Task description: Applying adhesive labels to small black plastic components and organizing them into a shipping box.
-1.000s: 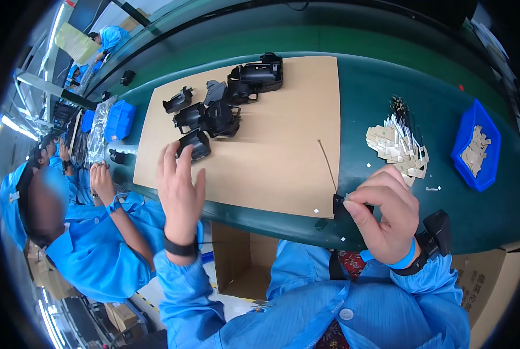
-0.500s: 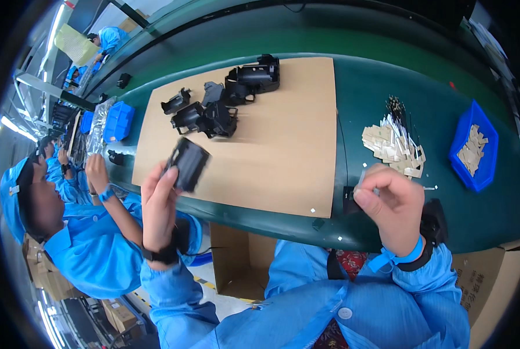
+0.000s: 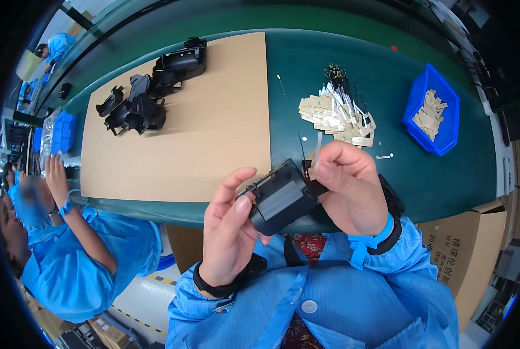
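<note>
My left hand [image 3: 229, 232] holds a black plastic housing part [image 3: 280, 198] close in front of my chest, fingers wrapped under and around it. My right hand [image 3: 348, 189] pinches a small dark piece with a thin wire [image 3: 317, 152] against the housing's right end. Both hands hover above the near edge of the green conveyor belt [image 3: 329, 64]. Blue sleeves and dark wristbands cover both wrists.
A brown cardboard sheet [image 3: 190, 145] lies on the belt with several black housings [image 3: 143, 99] at its far left. A pile of small wired parts [image 3: 336, 113] and a blue bin [image 3: 433, 110] lie to the right. A co-worker in blue [image 3: 68, 244] sits at my left.
My left hand picked a black housing off the cardboard and brought it in to my right hand. The two hands have come together at the belt's near edge.
</note>
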Action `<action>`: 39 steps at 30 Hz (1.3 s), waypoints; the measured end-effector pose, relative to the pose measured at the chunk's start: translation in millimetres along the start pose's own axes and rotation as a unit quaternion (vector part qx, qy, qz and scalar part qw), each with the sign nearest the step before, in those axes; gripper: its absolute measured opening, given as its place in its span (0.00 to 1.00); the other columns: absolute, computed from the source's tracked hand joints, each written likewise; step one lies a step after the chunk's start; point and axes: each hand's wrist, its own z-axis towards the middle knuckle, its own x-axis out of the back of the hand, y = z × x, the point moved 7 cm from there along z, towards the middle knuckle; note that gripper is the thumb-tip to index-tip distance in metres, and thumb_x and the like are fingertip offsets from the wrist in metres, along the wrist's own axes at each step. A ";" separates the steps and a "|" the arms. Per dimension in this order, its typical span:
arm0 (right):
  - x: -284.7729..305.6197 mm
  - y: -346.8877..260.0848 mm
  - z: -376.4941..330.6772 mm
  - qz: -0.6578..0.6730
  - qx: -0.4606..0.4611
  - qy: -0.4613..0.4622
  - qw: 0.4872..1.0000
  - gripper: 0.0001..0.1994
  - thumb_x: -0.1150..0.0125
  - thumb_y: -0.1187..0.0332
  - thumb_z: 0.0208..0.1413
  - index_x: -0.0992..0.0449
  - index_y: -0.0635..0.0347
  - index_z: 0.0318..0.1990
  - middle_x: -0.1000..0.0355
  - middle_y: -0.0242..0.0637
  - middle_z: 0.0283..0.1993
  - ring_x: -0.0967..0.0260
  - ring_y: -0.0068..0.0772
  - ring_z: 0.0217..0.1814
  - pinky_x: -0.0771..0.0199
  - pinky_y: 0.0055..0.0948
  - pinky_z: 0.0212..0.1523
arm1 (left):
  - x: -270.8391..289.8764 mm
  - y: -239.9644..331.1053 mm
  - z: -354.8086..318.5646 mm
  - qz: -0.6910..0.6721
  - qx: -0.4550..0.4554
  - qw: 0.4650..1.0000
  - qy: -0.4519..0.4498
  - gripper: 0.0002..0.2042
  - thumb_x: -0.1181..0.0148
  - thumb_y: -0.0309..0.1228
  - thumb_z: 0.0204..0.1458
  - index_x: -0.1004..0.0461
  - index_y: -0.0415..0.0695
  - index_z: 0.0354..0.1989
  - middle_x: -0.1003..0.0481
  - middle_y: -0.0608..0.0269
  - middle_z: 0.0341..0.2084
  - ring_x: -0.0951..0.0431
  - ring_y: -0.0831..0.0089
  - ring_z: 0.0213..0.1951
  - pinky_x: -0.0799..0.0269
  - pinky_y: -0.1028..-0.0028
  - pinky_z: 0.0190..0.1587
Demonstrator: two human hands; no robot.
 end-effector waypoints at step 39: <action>-26.3 -9.8 -5.9 -0.562 0.157 -0.069 0.809 0.01 0.38 0.69 0.42 0.22 0.50 0.25 0.33 0.20 0.19 0.45 0.25 0.30 0.50 0.29 0.41 | -8.4 5.1 2.6 0.157 -0.063 0.985 -0.028 0.29 0.48 0.23 0.38 0.46 0.34 0.54 0.35 0.64 0.34 0.32 0.81 0.31 0.34 0.84 0.34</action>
